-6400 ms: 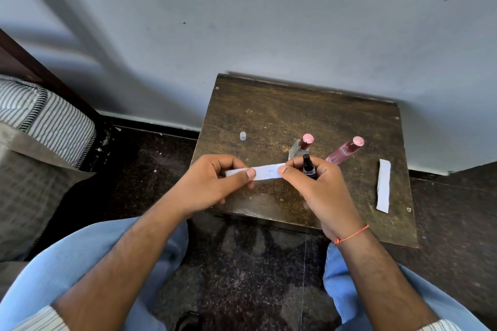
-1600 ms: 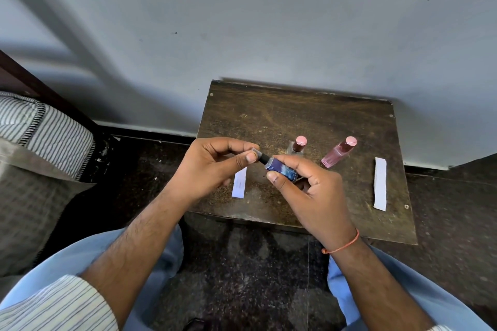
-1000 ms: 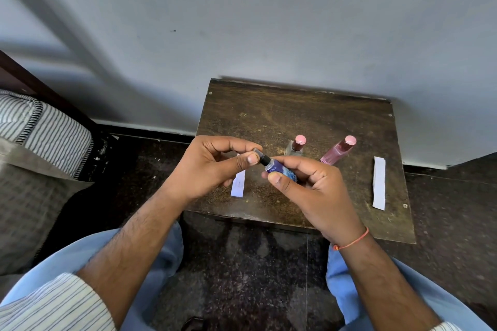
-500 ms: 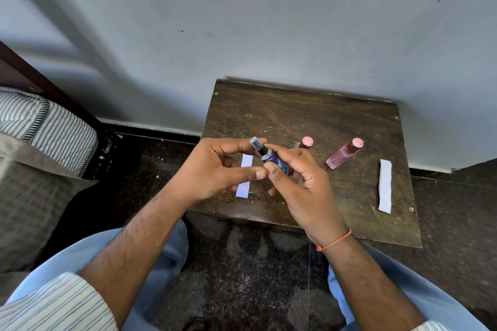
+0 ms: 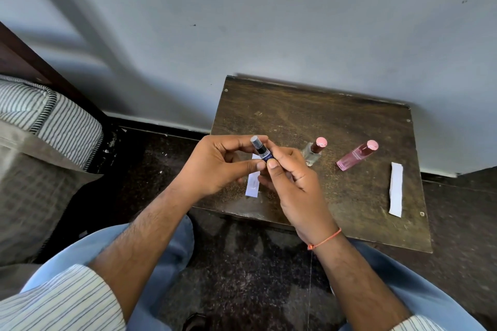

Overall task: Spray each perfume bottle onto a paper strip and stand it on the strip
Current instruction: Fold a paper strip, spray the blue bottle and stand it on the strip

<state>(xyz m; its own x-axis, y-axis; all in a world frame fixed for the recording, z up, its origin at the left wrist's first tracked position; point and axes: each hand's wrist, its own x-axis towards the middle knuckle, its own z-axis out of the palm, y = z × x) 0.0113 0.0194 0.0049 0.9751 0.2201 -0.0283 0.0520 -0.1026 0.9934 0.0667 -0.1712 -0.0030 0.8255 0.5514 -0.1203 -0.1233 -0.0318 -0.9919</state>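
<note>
Over the near left part of the small wooden table [image 5: 349,121], my right hand [image 5: 290,183] grips a little blue perfume bottle [image 5: 262,150], tilted, with a clear cap on its top. My left hand [image 5: 220,166] pinches the bottle near the cap with forefinger and thumb. A white paper strip [image 5: 252,187] lies on the table under the hands, partly hidden. A clear bottle with a pink cap [image 5: 314,152] and a pink bottle [image 5: 356,156] stand behind. A second paper strip [image 5: 396,188] lies at the right.
The table stands against a pale wall [image 5: 269,21]. A striped mattress [image 5: 48,115] on a bed sits at the left. Dark floor [image 5: 242,277] shows between my knees in blue trousers.
The strip that both hands held now lies on the table. The clear cap that stood on the table is on the blue bottle. The bottle has tipped more upright.
</note>
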